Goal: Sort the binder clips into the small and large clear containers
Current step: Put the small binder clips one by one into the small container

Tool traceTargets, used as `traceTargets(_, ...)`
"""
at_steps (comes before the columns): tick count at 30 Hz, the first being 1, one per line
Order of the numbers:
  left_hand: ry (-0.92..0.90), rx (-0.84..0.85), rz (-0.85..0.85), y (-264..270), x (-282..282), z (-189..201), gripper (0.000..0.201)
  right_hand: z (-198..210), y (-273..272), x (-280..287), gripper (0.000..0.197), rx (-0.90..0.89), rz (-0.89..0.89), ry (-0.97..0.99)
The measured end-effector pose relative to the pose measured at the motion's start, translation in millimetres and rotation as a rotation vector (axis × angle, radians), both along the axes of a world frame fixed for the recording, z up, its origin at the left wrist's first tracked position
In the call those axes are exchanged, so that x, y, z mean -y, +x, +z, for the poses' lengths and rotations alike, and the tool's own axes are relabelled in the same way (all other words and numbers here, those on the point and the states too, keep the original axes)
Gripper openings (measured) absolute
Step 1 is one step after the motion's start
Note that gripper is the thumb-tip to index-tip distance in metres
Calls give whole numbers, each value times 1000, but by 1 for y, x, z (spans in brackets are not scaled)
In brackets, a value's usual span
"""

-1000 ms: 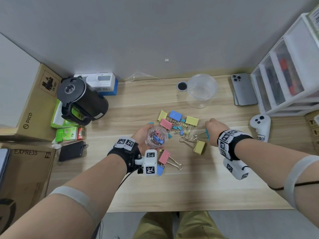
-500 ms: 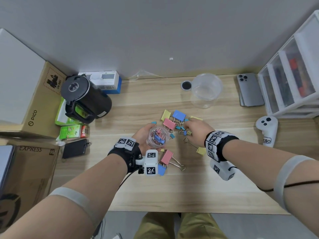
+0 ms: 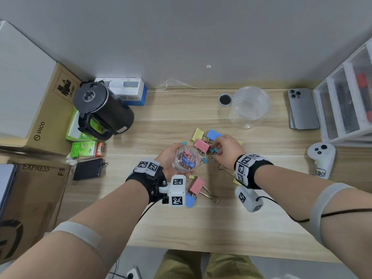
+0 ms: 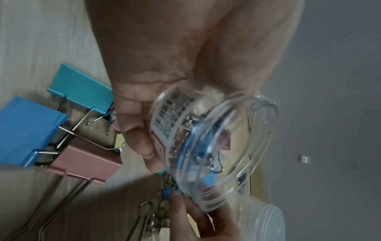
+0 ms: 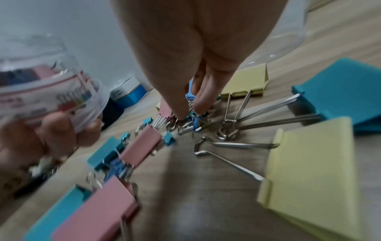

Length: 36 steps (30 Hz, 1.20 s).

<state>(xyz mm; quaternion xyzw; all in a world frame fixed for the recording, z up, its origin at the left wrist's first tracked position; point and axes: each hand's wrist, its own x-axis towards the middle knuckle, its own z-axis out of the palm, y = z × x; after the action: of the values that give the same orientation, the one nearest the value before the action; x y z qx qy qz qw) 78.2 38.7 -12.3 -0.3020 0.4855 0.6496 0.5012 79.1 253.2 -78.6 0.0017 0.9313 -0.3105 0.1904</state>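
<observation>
We see the left hand (image 3: 170, 158) wrapped around the small clear container (image 3: 186, 159) at the centre of the head view, fingers curled about its labelled wall, mouth tilted toward the camera; several small clips — blue and pink among them — lie inside. Just right of it, the right hand (image 3: 226, 149) reaches down into the clip pile with thumb and fingertips (image 5: 182, 114) brought together on a small teal clip (image 3: 213, 150); the wrist view is blurred, so we cannot tell whether it is lifted off the table (image 3: 181, 222). The large clear container (image 3: 250, 106) stands alone in the upper right of the frame, well apart from both hands. Around the hands we count two large pink clips (image 3: 202, 145), two large blue ones (image 3: 213, 134), and at least two large yellow ones (image 3: 197, 133) — others are partly hidden under the wrists. A few small teal clips (image 3: 204, 160) lie between the two hands.
</observation>
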Motion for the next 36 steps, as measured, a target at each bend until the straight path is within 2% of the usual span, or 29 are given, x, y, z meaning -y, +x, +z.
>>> traceTargets(3,-2,0,-2,-3,1,4,55,1,-2,0,47,0,-72,-6)
traceTargets(6,-12,-1,23,-6,1,6,57,1,-2,-2,63,47,-24,36)
traceTargets(8,-16,3,37,-8,1,6,56,1,-2,-3,67,81,-7,18)
traceTargets(10,-19,9,46,-9,1,6,55,0,-3,-3,61,120,-49,-64)
traceTargets(13,-19,14,42,-9,1,5,55,1,-2,-8,42,133,-191,-213)
traceTargets(15,-14,11,47,-9,1,4,54,2,-2,-14,36,82,-210,-163)
traceTargets(24,12,5,35,-11,1,7,54,7,-6,-22,55,123,-76,148)
traceTargets(27,3,12,34,-12,2,5,56,8,-7,-23,47,122,-74,261)
traceTargets(30,3,13,46,-10,3,4,56,6,-10,-21,46,111,-60,220)
traceTargets(36,-4,-2,39,-9,5,4,55,3,-4,-10,72,183,50,135)
